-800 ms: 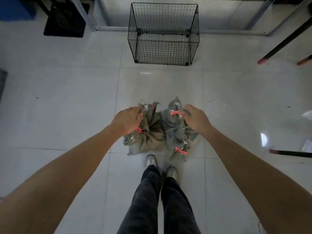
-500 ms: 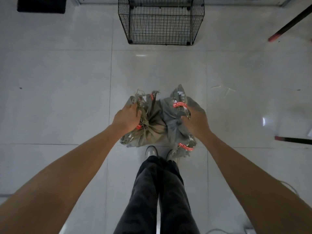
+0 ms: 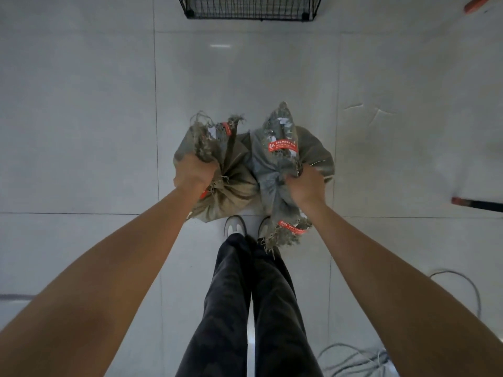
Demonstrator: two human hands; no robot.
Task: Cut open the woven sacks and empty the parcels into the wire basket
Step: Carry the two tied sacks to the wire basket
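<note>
Left hand (image 3: 193,171) grips brown sack (image 3: 231,191); right hand (image 3: 304,183) grips grey sack (image 3: 268,164).

The floor (image 3: 81,104) is laid in big, pale, glossy tiles with thin dark grout lines (image 3: 156,104), and a small bright patch of reflected light (image 3: 220,46) sits on a tile toward the far end. One tile on the right carries a pale scuff mark (image 3: 364,111). A dark bar with a red tip (image 3: 476,204) juts in from the right edge, another reddish tip (image 3: 480,4) shows in the far right corner, and loose grey cable (image 3: 364,361) coils near the right.
</note>
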